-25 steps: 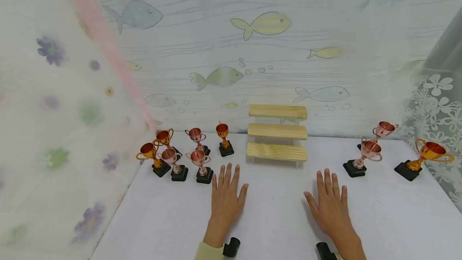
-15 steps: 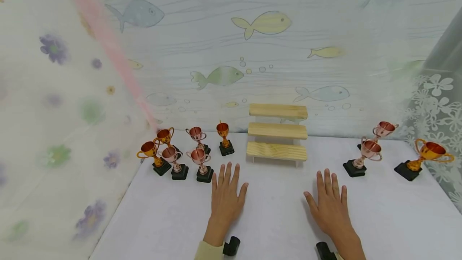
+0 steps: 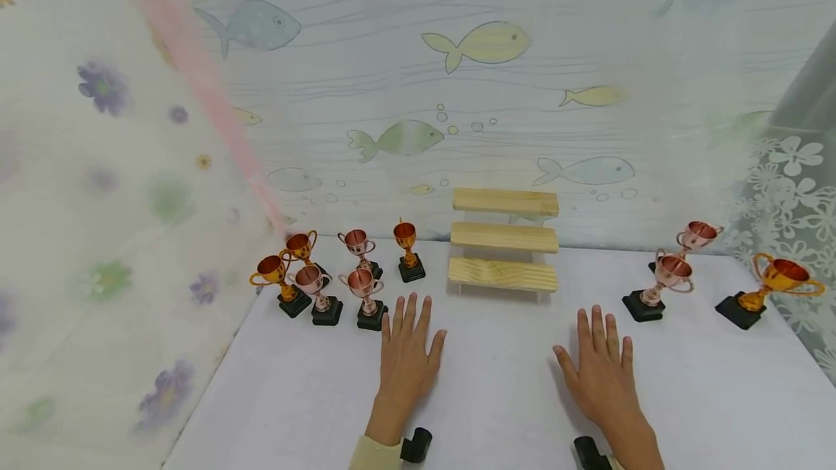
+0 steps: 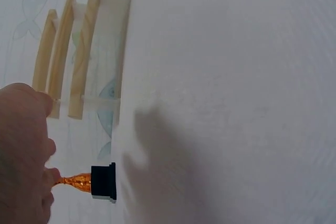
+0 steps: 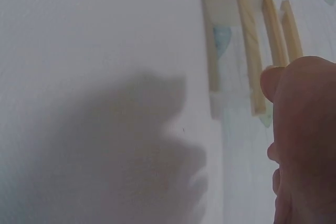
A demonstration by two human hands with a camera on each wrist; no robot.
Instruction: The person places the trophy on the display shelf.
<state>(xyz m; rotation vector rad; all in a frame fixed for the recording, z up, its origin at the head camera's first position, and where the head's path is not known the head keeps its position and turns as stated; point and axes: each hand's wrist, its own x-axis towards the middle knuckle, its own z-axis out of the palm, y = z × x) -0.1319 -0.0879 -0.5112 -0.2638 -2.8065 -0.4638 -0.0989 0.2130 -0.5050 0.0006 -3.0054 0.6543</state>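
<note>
My left hand (image 3: 408, 368) is stretched out palm down over the white table, fingers straight, holding nothing. Just beyond its fingertips stands a rose-gold trophy cup (image 3: 363, 296) on a black base. My right hand (image 3: 602, 379) lies flat in the same way, nearest to another rose-gold trophy cup (image 3: 661, 283). Between and behind the hands is a three-tier wooden stand (image 3: 503, 274) with bare steps. In the left wrist view, an orange-gold trophy cup (image 4: 79, 182) is partly hidden by the left hand. Shadows under both hands show in the wrist views.
More small trophies cluster at left, including a gold one (image 3: 276, 283) and a rose-gold one (image 3: 317, 292). A gold trophy (image 3: 405, 249) stands left of the stand. At right are a rose-gold trophy (image 3: 697, 236) and a gold trophy (image 3: 771, 289). A fish-print curtain (image 3: 392, 93) hangs behind.
The head view has shifted very slightly. Both hands keep their flat pose, with almost no movement, and the trophies and stand stay where they were.
</note>
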